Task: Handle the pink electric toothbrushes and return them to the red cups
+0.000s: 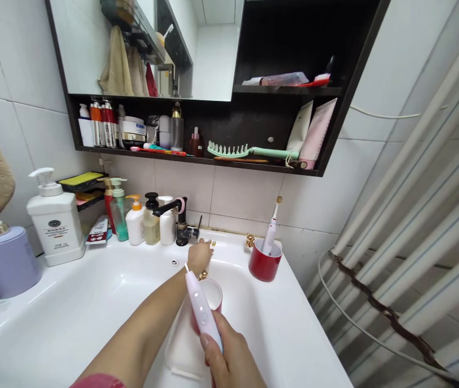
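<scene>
Our right hand [235,358] grips a pink toothbrush handle [201,304] near us; our left hand [199,255] is just right of the far faucet [181,223], its grip we cannot tell.

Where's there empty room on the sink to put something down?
There's a bare strip on the right rim, in front of the red cup holding a toothbrush. The basin is bare left of the left arm. Crowded spots: back left, among pump bottles, and just right of that arm, around a white tray.
</scene>
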Tool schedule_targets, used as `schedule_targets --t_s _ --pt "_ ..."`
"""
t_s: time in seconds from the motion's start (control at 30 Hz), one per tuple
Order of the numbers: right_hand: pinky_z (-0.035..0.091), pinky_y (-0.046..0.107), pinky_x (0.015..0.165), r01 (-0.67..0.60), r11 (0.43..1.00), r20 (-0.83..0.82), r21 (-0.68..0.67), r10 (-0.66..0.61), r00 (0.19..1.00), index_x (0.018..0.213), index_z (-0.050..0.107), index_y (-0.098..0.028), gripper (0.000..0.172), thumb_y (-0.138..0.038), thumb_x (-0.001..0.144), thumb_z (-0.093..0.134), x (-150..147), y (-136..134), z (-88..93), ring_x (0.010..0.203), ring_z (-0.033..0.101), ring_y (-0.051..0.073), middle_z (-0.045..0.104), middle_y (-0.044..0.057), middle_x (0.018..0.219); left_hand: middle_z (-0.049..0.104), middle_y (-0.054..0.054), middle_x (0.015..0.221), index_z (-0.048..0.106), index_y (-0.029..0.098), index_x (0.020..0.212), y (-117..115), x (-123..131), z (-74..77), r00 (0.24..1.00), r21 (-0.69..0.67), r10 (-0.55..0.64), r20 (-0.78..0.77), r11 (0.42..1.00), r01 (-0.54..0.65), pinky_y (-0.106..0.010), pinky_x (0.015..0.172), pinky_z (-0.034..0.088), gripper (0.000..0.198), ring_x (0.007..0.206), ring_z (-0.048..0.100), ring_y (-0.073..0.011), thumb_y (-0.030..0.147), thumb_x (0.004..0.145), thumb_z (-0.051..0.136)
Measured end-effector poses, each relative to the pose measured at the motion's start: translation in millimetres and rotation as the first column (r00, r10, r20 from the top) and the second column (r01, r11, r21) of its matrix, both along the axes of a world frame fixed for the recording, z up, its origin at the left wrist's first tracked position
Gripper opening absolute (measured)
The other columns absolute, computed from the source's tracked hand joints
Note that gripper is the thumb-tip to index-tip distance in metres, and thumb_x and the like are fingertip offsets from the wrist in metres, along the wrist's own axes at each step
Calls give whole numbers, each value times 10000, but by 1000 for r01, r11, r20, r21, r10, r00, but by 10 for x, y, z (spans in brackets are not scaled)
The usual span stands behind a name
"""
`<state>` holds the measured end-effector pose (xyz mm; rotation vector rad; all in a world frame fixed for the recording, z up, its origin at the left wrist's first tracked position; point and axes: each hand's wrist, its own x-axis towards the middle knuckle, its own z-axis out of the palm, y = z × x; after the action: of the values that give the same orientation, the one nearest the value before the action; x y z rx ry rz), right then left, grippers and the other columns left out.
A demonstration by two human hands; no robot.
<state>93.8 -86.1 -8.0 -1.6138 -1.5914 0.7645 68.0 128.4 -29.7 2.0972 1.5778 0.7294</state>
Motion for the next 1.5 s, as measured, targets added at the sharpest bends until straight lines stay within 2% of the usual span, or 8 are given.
schedule_targets --t_s 0.13,0.3,0.53,0.6,0.73,0.8,1.03,1.5 --pt "338 220 495 2 1000 2 4 -2 1000 996 429 -165 352 -359 721 325 -7 11 -67 526 447 131 476 11 575 518 -157 881 558 94 657 -55 43 -4 998 -26 10 66 1000 -8 -347 763 294 102 877 471 -258 94 588 483" --pt "336 214 452 4 1000 -19 29 -4 1000 975 427 -179 344 -382 727 303 6 21 -69 480 436 119 462 2 576 535 -124 777 507 121 548 -108 12 89 958 -89 57 279 995 -34 -327 759 308 87 888 467 -239 46 584 481" --pt "334 189 394 -25 999 -190 -26 20 982 983 402 -161 356 -387 731 294 50 -17 39 411 382 77 406 -27 548 521 -33 574 460 129 598 -562 -471 284 770 -269 107 629 959 87 -220 578 419 107 586 542 -108 127 693 410" --pt "328 185 377 -23 998 -223 -57 9 975 996 388 -151 365 -382 727 300 39 -16 23 400 374 74 391 -37 529 522 -23 579 450 127 609 -745 -630 301 619 -331 151 771 925 185 -201 587 427 90 562 536 -83 132 694 424" --pt "318 183 368 -59 994 -236 -89 36 971 929 417 -144 328 -373 724 302 -11 -3 -64 362 357 57 386 -50 506 494 10 496 430 126 598 -969 -784 290 141 -411 389 910 810 419 -188 525 435 91 449 497 -60 144 648 504" --pt "312 182 363 -79 992 -237 -98 53 970 884 432 -139 316 -376 724 299 -33 3 -107 351 349 51 387 -51 501 470 24 450 423 129 587 -985 -796 280 65 -421 436 897 805 418 -171 468 422 113 405 474 -55 139 630 527" --pt "314 175 355 -93 987 -245 -132 58 968 890 422 -149 304 -373 723 302 -50 28 -150 379 364 60 388 -49 510 445 34 413 409 133 564 -905 -791 255 50 -464 482 875 803 373 -154 419 401 155 388 470 -57 164 620 550" --pt "253 164 305 -135 961 -386 -243 31 922 822 385 -164 292 -421 718 294 -91 10 -90 312 329 35 385 -62 516 473 24 456 423 127 580 -1034 -741 314 34 -418 440 897 821 390 -168 463 416 146 442 502 -66 211 669 502"
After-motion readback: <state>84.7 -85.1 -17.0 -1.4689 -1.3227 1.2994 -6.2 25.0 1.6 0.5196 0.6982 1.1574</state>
